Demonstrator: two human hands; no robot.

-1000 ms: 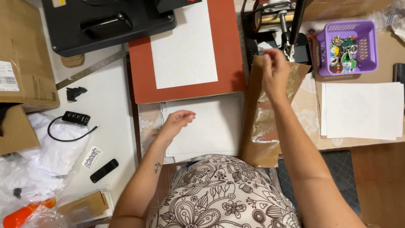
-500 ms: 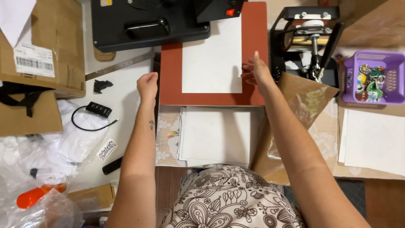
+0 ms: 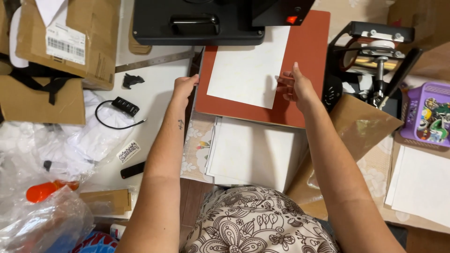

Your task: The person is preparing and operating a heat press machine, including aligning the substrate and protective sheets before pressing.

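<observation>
A white sheet [image 3: 246,68] lies on the red pad [image 3: 304,51] of a black heat press [image 3: 201,21]. My left hand [image 3: 184,87] grips the pad's left edge, fingers curled over it. My right hand [image 3: 294,88] rests on the pad at the sheet's right edge, fingers spread and touching the paper. Below the pad lies a stack of white sheets [image 3: 251,154].
A mug press [image 3: 375,61] stands to the right, with a purple basket [image 3: 429,117] of small items and more white paper [image 3: 424,185]. Brown paper [image 3: 365,129] lies under my right arm. Cardboard boxes [image 3: 65,42], a metal ruler [image 3: 154,61], a black cable hub [image 3: 124,105] and plastic bags [image 3: 42,215] fill the left.
My left hand moved from the lower paper stack up to the pad's left edge. My right hand came from the mug press to the sheet's right edge. The view shifted right.
</observation>
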